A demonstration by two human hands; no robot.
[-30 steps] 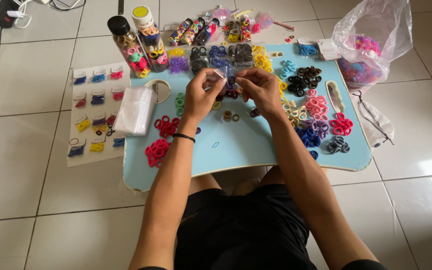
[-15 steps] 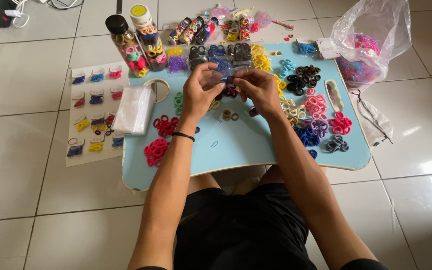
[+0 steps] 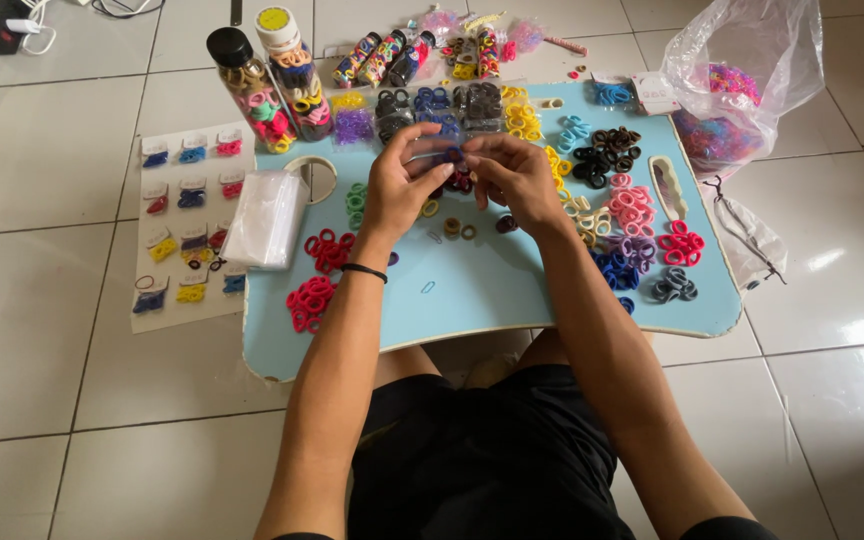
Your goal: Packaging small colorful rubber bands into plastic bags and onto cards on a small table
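Head view: your left hand (image 3: pixel 399 188) and right hand (image 3: pixel 514 178) pinch one small clear bag (image 3: pixel 439 147) at upper centre, over the blue tray (image 3: pixel 472 290). Upper left, two bottles (image 3: pixel 270 85) hold hair ties.

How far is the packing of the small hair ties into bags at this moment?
Done: filled packets lie in rows on the white sheet left of the light blue lap table. In hand: the left hand and right hand pinch a small clear plastic bag with dark ties inside. Left: loose piles, like the red elastic hair rings, and a stack of empty clear bags.
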